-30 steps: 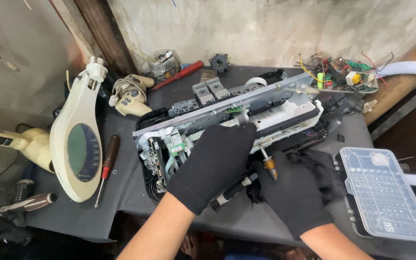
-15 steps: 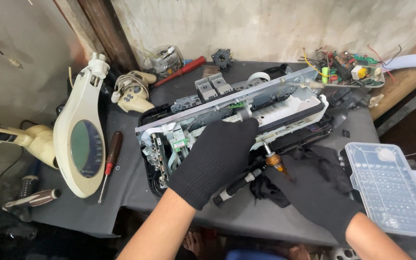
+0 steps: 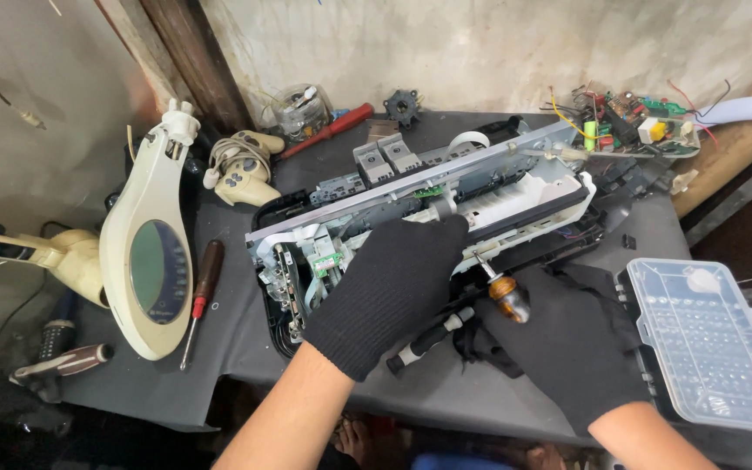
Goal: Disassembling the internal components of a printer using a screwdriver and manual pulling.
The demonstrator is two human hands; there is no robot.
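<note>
Printer chassis (image 3: 446, 204), stripped of its covers, lies slantwise across the middle of the dark bench (image 3: 245, 348), its metal rail and white plastic carriage exposed and its near edge just in front of the person. The left hand (image 3: 393, 292), in a black glove, presses down flat on the front of the chassis with fingers together, holding nothing. The right hand (image 3: 567, 344), also gloved, is closed around a small amber-handled screwdriver (image 3: 506, 296), whose tip is angled up into the white plastic edge. The main risk, as it looks, is the tip slipping: it meets the frame at a slant, so a push could skate it off the screw and into the left fingers just beside it, or into the ribbon cables and small green boards at the chassis's left end. A loosened screw could drop into the open mechanism, where the tangle of parts would hide it. The chassis overhangs its black base, so uneven pressure from the left hand might rock it. A second black-handled tool (image 3: 428, 339) lies under the wrists, touching neither hand clearly, and could roll off the bench edge. The clear plastic bit case (image 3: 711, 344) sits open near the right forearm and could be knocked.
</note>
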